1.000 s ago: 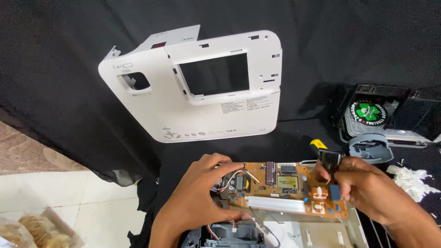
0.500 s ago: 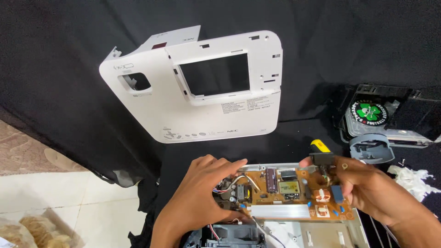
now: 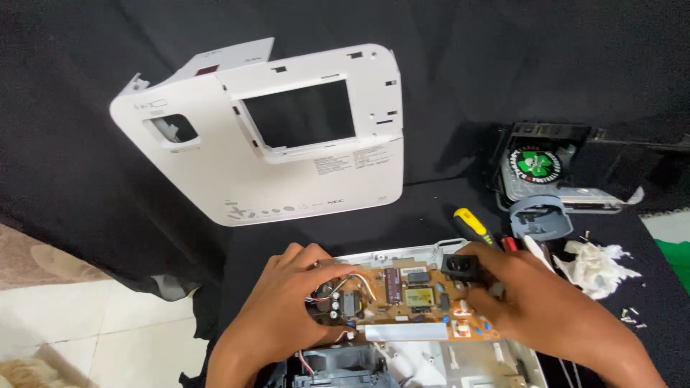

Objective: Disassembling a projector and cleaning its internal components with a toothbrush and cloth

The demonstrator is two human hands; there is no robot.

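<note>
A brown circuit board (image 3: 406, 300) with capacitors, wires and a black power socket lies flat over the opened white device base (image 3: 460, 359). My left hand (image 3: 287, 309) grips the board's left end, fingers curled over the capacitors. My right hand (image 3: 532, 298) holds the board's right end, thumb by the black socket (image 3: 460, 266). A white strip runs along the board's near edge. A grey fan (image 3: 341, 363) sits below the board.
A white plastic cover (image 3: 287, 165) with a rectangular opening lies on the black cloth (image 3: 503, 72) at the back. A yellow-handled screwdriver (image 3: 471, 225), a black fan unit (image 3: 535, 169), a grey ring, crumpled tissue (image 3: 593, 262) and several small screws lie at the right. Tiled floor is at lower left.
The board, tilted up at its right end a second ago, has been lowered flat onto the device base. Both hands stayed on its ends.
</note>
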